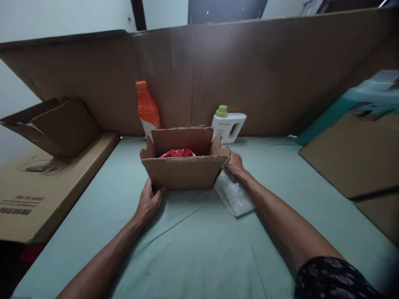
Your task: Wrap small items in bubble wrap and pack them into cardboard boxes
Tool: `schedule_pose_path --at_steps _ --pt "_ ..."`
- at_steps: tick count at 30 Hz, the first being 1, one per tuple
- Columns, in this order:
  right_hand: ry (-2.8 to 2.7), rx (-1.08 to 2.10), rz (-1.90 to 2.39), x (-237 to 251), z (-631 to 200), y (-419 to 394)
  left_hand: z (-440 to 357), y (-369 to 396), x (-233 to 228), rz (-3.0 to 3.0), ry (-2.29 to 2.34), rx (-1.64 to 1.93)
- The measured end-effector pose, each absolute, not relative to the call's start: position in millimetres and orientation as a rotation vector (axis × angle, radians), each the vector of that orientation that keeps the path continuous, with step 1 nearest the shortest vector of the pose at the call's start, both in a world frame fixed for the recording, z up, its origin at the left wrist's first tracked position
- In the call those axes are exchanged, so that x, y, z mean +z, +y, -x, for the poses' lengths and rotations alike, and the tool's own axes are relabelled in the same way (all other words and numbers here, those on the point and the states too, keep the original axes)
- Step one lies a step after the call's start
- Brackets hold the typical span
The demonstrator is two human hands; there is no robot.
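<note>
A small open-topped cardboard box (183,174) sits upright on the green cloth in front of me. Something red and shiny (178,153), perhaps a packet, shows inside it, mostly hidden by the front wall. My left hand (147,202) grips the box at its lower left corner, thumb on the front. At the opposite side, my right hand (235,163) is closed against the right wall, its fingertips partly hidden. A piece of bubble wrap (235,193) lies flat beneath my right wrist, beside the box.
Behind the box stand an orange bottle (147,107) and a white jug with a green cap (229,126). A cardboard panel (249,62) walls off the back. Larger boxes (62,182) are at left; a teal bottle (343,106) and cardboard flaps (358,158) are at right.
</note>
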State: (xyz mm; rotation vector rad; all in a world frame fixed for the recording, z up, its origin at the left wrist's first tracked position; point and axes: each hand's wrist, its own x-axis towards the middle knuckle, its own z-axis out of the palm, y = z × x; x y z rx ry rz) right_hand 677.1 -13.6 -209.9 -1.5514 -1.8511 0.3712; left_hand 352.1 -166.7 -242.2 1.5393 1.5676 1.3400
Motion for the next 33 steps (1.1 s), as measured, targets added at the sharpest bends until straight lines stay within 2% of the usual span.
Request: schedule_pose_path --at_steps 4,8,12,15,18,24,33 --pt "-1.44 0.435 1.555 -188 -705 -40 -351 -162 -243 -1.548 1.59 1.341" --pt "-1.257 0.588 1.469 -158 -735 -125 -350 -159 -245 -1.556 1.568 1.312" --pt "-1.301 1.059 1.357 -154 -734 -207 -349 -158 -244 -1.525 1.534 1.338" --pt "-1.552 1.348 1.26 -171 -710 -230 -348 -156 -243 -1.496 1.488 1.369" --pt "-1.776 1.247 1.307 -184 -683 -223 -348 -153 -239 -1.493 1.472 1.372" --pt "-1.684 0.776 1.37 -176 -661 -180 -355 -153 -239 -1.488 1.503 1.401" --pt "-1.639 0.737 1.348 -195 -651 -117 -371 -132 -239 -1.567 1.537 1.32"
